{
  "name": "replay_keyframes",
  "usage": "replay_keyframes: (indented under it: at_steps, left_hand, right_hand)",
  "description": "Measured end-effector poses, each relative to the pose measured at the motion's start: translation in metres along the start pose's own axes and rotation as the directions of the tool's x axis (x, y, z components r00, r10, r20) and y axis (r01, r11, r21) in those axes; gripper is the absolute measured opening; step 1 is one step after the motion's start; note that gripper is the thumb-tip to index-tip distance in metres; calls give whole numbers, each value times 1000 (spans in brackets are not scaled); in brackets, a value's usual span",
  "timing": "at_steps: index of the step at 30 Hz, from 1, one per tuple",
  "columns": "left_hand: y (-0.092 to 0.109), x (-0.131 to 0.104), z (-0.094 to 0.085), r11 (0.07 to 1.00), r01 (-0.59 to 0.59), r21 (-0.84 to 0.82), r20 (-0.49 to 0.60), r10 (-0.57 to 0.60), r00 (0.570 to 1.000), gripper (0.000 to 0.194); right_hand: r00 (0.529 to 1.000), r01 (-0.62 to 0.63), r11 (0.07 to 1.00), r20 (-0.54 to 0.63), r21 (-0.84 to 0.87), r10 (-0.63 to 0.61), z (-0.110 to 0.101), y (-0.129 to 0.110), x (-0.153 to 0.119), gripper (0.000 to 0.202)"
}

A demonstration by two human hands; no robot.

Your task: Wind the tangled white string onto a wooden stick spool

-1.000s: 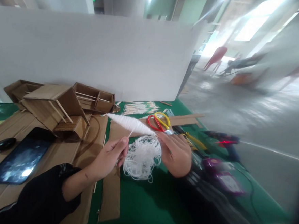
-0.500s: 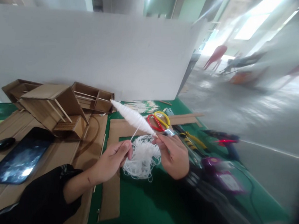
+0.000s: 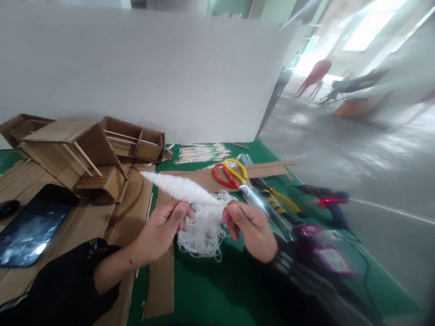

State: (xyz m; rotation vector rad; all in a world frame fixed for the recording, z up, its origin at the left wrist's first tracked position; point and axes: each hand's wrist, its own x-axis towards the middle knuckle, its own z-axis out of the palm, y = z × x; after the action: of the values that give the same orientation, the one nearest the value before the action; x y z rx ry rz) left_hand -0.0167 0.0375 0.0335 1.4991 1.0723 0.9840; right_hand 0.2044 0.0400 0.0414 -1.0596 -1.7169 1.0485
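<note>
The right hand (image 3: 254, 231) pinches the white wound spindle (image 3: 178, 187) by its end, presumably leaving its body free to turn; the left hand (image 3: 159, 230) is pinched together beside it, seemingly on string (image 3: 200, 241), whose loose coils lie below on the worktop (image 3: 222, 302), handy for feeding.

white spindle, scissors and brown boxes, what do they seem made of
White spindle: matte thread, its fine wraps visible; fibre unclear. Scissors: metal blades, by the bright glare; smooth red and yellow handles, likely plastic. Brown boxes: probably matte cardboard, from plain faces and cut edges.
</note>
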Motion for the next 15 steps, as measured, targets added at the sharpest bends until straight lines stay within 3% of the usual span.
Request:
replay_keyframes:
  at_steps: [6,11,15]
  left_hand:
    - [-2,2,2,999,-37,22,-44,38,998,35]
    - [-1,1,5,989,-33,-142,-70,23,997,27]
    - [2,0,7,963,-24,-270,-23,18,1000,38]
  right_hand:
    - [999,-36,998,14,53,36,-6,6,-3,54]
    - [995,-79,996,61,38,77,-9,5,-5,61]
    - [990,-103,995,96,-1,102,-13,10,-8,65]
